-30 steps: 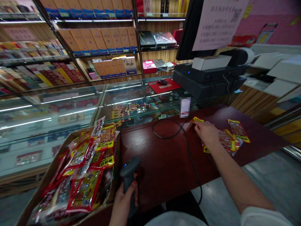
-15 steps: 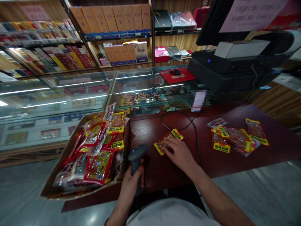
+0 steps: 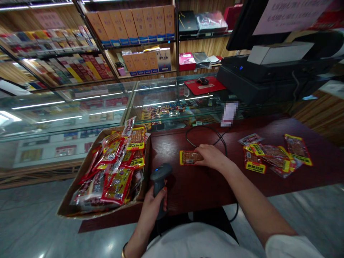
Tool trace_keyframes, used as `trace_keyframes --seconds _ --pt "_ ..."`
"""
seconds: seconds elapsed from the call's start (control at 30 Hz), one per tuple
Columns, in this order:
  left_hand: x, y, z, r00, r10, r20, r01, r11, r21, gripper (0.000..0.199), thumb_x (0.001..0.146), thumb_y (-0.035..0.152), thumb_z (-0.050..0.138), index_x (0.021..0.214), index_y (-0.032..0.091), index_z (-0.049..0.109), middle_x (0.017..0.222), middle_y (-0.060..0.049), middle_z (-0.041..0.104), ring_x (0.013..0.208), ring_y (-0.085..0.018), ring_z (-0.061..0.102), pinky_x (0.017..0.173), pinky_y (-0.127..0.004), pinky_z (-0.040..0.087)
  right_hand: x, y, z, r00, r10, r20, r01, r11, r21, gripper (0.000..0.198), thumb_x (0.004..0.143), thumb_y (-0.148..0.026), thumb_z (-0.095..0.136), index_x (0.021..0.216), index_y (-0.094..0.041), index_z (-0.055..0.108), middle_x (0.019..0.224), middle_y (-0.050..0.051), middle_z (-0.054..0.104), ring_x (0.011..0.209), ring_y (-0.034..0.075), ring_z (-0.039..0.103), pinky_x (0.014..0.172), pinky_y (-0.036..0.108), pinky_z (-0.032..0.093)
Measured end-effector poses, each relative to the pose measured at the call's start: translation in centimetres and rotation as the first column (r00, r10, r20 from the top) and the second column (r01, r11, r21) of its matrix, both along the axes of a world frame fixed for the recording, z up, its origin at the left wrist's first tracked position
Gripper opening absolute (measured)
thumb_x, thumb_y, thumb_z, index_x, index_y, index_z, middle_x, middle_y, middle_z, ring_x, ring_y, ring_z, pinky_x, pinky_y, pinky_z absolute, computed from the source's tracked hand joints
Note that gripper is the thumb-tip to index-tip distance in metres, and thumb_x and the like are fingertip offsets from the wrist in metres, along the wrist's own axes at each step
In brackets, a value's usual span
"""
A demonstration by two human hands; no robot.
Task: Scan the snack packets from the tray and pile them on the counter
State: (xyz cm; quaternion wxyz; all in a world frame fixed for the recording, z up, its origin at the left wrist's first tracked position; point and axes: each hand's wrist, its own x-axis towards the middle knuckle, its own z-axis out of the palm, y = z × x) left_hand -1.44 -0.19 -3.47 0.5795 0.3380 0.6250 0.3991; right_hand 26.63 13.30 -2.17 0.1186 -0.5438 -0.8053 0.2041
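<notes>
My left hand is wrapped round the handle of a dark grey barcode scanner, whose head sits just above the table with a small blue light on top. At the middle of the table, my right hand is closed on the right end of a red and yellow snack packet. A barcode side of that packet faces up, and my fingers cover its right part. Left of the scanner stands a cardboard box heaped with snack packets. Several more snack packets lie loosely overlapped to the right.
A black cable loops over the dark red table. Behind it run a glass display counter, a mouse on a red mat, and a dark cash drawer under a monitor.
The snack packet under my right hand has turned over and straightened, so a barcode now shows. My right hand has shifted slightly up and right. The scanner stays in my left hand.
</notes>
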Motion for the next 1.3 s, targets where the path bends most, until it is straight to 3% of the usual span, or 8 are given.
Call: trace_keyframes --seconds 0.1,0.17,0.43,0.57,0.77,0.93,1.1,1.3 --pt "0.4 -0.3 0.9 0.99 -0.092 -0.103 0.096 0.995 0.04 0.043 0.076 0.048 0.071 0.101 0.015 0.063 0.053 0.007 0.052 0.042 -0.011 0.047 0.043 -0.022 0.039 -0.5 -0.5 -0.7 0.99 -0.073 -0.123 0.067 0.996 -0.052 0.036 0.082 -0.036 0.077 0.114 -0.02 0.072 0.104 0.009 0.076 0.093 0.026 0.072 0.084 0.034 0.053" --pt "0.7 -0.5 1.8 0.971 -0.149 -0.188 0.167 0.983 0.081 0.032 0.077 0.044 0.07 0.092 0.016 0.063 0.053 0.006 0.052 0.044 -0.012 0.049 0.045 -0.022 0.039 -1.1 -0.7 -1.6 0.969 -0.108 -0.221 0.09 0.992 -0.091 0.037 0.087 -0.037 0.072 0.12 -0.022 0.069 0.106 0.005 0.078 0.091 0.023 0.074 0.08 0.031 0.054" --pt "0.5 -0.6 3.8 0.923 -0.168 -0.346 0.217 0.97 0.109 0.018 0.078 0.035 0.07 0.082 0.018 0.065 0.054 0.004 0.052 0.048 -0.013 0.048 0.047 -0.022 0.037 -2.2 -0.9 -3.3 0.884 -0.165 -0.437 0.106 0.982 -0.156 0.03 0.093 -0.031 0.06 0.118 -0.024 0.075 0.115 0.004 0.079 0.102 0.025 0.074 0.092 0.036 0.054" --pt "0.5 -0.4 4.0 0.927 -0.177 -0.33 0.224 0.968 0.11 0.02 0.077 0.036 0.071 0.084 0.018 0.067 0.054 0.005 0.051 0.049 -0.013 0.047 0.047 -0.022 0.036 -2.1 -0.9 -3.3 0.863 -0.182 -0.472 0.11 0.978 -0.175 0.029 0.09 -0.03 0.061 0.115 -0.025 0.076 0.113 0.002 0.08 0.101 0.025 0.074 0.091 0.035 0.054" --pt "0.6 -0.3 4.2 0.944 -0.156 -0.29 0.191 0.976 0.099 0.021 0.075 0.036 0.073 0.083 0.017 0.067 0.054 0.004 0.052 0.05 -0.013 0.047 0.046 -0.022 0.036 -2.0 -1.0 -3.5 0.829 -0.23 -0.51 0.13 0.966 -0.225 0.027 0.086 -0.029 0.064 0.108 -0.024 0.079 0.096 0.001 0.082 0.086 0.024 0.075 0.078 0.032 0.056" --pt "0.2 -0.5 3.7 0.944 -0.177 -0.279 0.212 0.972 0.102 0.022 0.081 0.038 0.069 0.086 0.017 0.064 0.056 0.005 0.051 0.048 -0.012 0.048 0.047 -0.021 0.038 -2.1 -1.2 -3.0 0.779 -0.253 -0.573 0.131 0.96 -0.246 0.03 0.083 -0.033 0.069 0.109 -0.023 0.078 0.105 0.002 0.081 0.094 0.026 0.075 0.085 0.034 0.055" --pt "-0.1 -1.0 1.9 0.973 -0.159 -0.167 0.171 0.983 0.061 0.027 0.085 0.041 0.063 0.095 0.016 0.06 0.055 0.007 0.048 0.045 -0.011 0.046 0.043 -0.021 0.038 -3.5 -0.5 -0.3 0.665 -0.314 -0.678 0.174 0.948 -0.268 0.043 0.084 -0.045 0.064 0.115 -0.018 0.075 0.107 0.009 0.081 0.093 0.028 0.075 0.084 0.039 0.057" --pt "-0.6 -1.2 -0.9 0.995 -0.092 0.048 0.092 0.996 -0.009 0.043 0.082 0.043 0.064 0.112 0.012 0.062 0.056 0.007 0.05 0.043 -0.009 0.043 0.041 -0.02 0.037 -11.2 2.6 7.3 0.574 -0.166 -0.802 -0.068 0.966 -0.249 0.045 0.084 -0.041 0.066 0.124 -0.023 0.072 0.113 0.003 0.079 0.099 0.023 0.074 0.089 0.034 0.057"
